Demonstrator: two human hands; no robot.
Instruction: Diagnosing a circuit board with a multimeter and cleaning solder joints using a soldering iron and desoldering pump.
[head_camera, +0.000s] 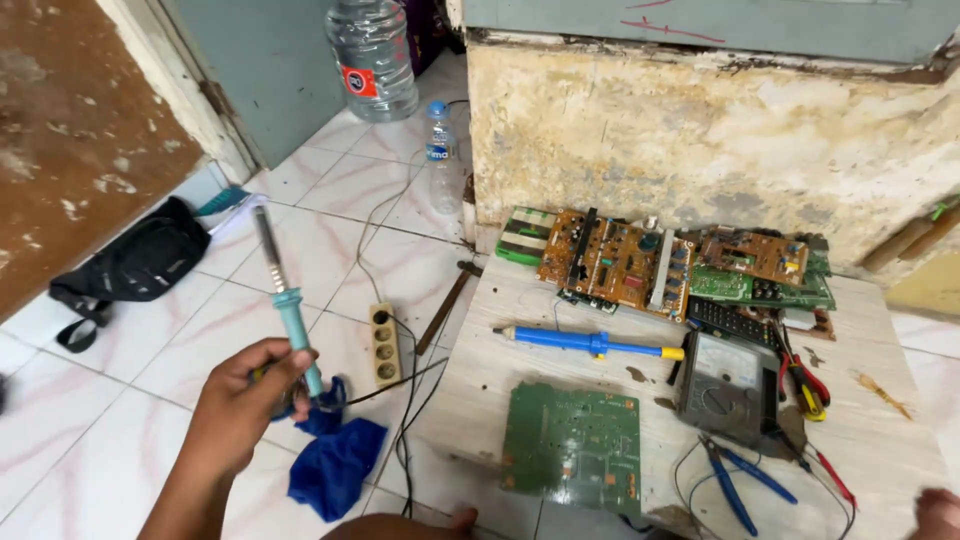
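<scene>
My left hand (240, 405) grips a soldering iron (285, 295) by its teal handle, tip pointing up and away, over the tiled floor left of the low work board. A blue cloth (335, 460) hangs just under that hand. My right hand (938, 512) shows only as a sliver at the bottom right corner; what it holds is hidden. A green circuit board (572, 447) lies face down near the front of the low work board (500, 360), with a blue and yellow desoldering pump (590, 343) behind it.
An analogue multimeter (728, 385) with red and black leads, blue pliers (738, 478) and red-handled cutters (803, 378) lie at right. Several circuit boards (660, 262) lean by the peeling wall. A power strip (384, 343), black bag (135, 265), hammer (447, 297) and two water bottles (372, 55) sit on the floor.
</scene>
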